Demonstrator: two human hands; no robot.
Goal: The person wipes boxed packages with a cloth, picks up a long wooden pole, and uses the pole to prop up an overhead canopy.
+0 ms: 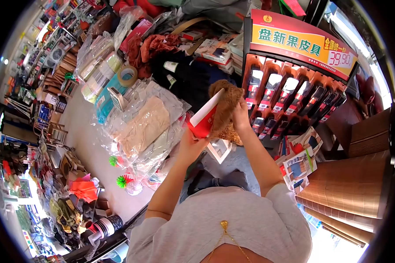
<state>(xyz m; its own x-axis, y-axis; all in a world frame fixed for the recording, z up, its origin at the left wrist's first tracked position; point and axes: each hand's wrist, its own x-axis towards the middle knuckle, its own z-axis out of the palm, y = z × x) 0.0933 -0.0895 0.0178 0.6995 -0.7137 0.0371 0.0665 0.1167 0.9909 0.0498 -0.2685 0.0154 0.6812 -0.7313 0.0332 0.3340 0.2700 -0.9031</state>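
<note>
A red and white packet (202,121) is in my left hand (194,141), whose fingers are closed round its lower end. My right hand (240,115) grips a brown fuzzy cloth (226,105) by its right side. The cloth lies against the packet's right edge and covers part of it. Just below both hands is a white-framed item (219,150), partly hidden. Dark clothing (180,72) with white labels lies beyond my hands.
Plastic-wrapped garments (147,125) are heaped at the left, near a tape roll (127,76). A belt display rack (294,39) stands at the right. Rolled bamboo mats (346,184) and leaflets (300,166) are at the lower right. Shelves of goods line the far left.
</note>
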